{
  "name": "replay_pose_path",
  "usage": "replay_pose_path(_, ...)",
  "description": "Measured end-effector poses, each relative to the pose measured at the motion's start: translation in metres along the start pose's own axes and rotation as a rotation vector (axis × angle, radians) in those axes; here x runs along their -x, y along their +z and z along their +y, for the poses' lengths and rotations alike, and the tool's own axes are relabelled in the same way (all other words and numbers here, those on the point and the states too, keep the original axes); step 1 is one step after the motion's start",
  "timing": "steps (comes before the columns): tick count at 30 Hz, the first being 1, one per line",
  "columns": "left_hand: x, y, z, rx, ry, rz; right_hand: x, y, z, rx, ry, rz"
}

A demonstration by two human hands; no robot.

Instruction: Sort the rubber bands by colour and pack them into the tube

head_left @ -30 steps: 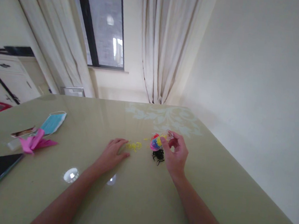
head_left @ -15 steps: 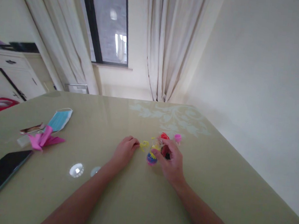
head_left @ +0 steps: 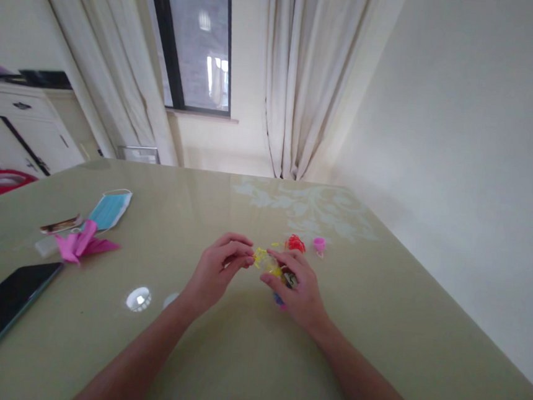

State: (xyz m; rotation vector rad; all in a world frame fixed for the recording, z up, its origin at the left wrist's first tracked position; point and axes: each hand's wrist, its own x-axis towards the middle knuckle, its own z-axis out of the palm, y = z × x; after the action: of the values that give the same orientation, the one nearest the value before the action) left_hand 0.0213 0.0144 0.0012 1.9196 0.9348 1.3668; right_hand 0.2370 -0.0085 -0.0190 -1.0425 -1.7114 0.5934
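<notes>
My left hand (head_left: pixel 216 271) pinches thin yellow bands (head_left: pixel 259 257), probably small rubber bands, at the mouth of a clear little bottle. My right hand (head_left: pixel 302 293) is closed around this bottle (head_left: pixel 270 266), which is tilted with its open end toward my left fingers. Yellow and blue contents show through its wall, and its pink lower end is mostly hidden by my right hand. Behind my right hand lies a tangle of red bands (head_left: pixel 295 243). A small pink cup-shaped cap (head_left: pixel 319 244) rests to the right of it.
On the left of the glossy table (head_left: pixel 140 363) are a black phone (head_left: pixel 2 311), a pink folded-paper figure (head_left: pixel 83 245), a blue face mask (head_left: pixel 111 209) and a thin brownish strip (head_left: pixel 61 224). A wall (head_left: pixel 476 150) borders the right side.
The bottle has gone from upright to tilted toward my left hand. My left hand has lifted the yellow bands from the table to the bottle's mouth.
</notes>
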Motion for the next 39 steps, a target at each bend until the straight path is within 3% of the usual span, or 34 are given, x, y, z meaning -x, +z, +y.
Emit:
replay_pose_path(8,0.007,-0.007,0.0,-0.39,0.391,-0.072,0.001,-0.001,0.001,0.088,-0.131,0.011)
replay_pose_path(12,0.008,-0.01,0.001,-0.505,0.496,-0.107,0.002,0.0,0.003,0.159,-0.184,-0.015)
replay_pose_path(18,0.011,-0.008,0.003,-0.481,0.487,-0.19,0.004,0.002,0.003,0.221,-0.198,-0.014)
replay_pose_path(24,0.011,-0.006,-0.004,-0.386,0.447,-0.131,0.005,0.002,0.003,0.226,-0.215,-0.03)
replay_pose_path(27,0.011,-0.005,-0.005,-0.362,0.447,-0.166,0.004,0.002,0.003,0.215,-0.228,-0.037)
replay_pose_path(39,0.014,-0.008,0.006,-0.449,0.524,-0.165,0.004,0.002,-0.003,0.16,-0.212,-0.012)
